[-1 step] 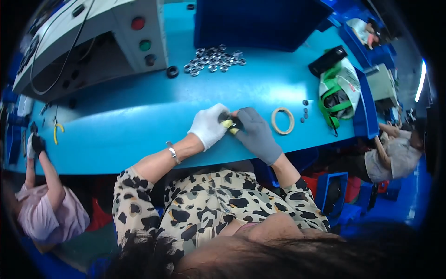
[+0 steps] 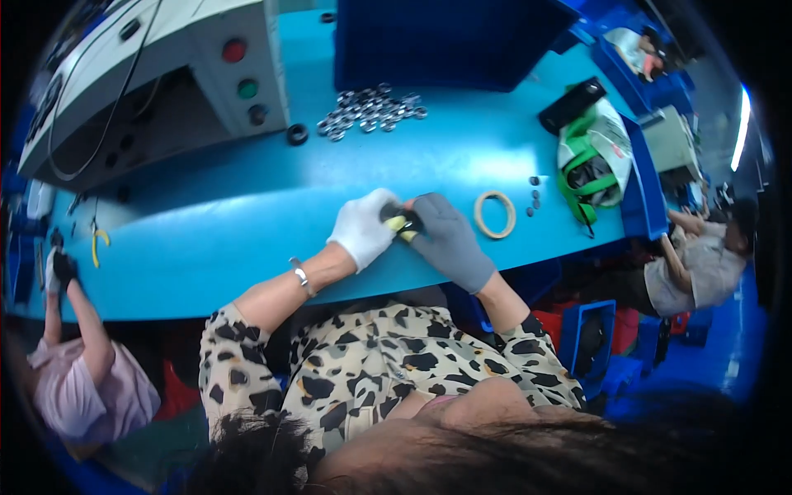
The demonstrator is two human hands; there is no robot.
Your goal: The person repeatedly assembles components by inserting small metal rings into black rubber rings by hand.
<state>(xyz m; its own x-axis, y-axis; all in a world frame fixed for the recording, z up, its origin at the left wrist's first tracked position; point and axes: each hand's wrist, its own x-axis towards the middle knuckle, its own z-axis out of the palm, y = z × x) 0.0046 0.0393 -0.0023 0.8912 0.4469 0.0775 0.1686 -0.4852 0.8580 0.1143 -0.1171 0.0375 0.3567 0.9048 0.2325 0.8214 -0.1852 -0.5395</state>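
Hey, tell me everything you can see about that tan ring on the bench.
The tan ring looks like a narrow roll of tape: round, pale tan, with a wide open centre showing the blue bench. Its material might be paper or plastic; I can't tell. It lies flat, to the right of the gloved right hand and left of some small dark pieces. Only the bench touches it.

Through the head camera I look in on a factory workshop: a long blue workbench (image 2: 247, 190) carries a machine housing (image 2: 268, 49) with a red button (image 2: 234, 50) and a green button (image 2: 247, 88), plus a heap of shiny metal rings (image 2: 371, 111). I also see a large blue bin (image 2: 445, 41), yellow-handled pliers (image 2: 100, 246) and co-workers (image 2: 95, 379) seated on both sides.
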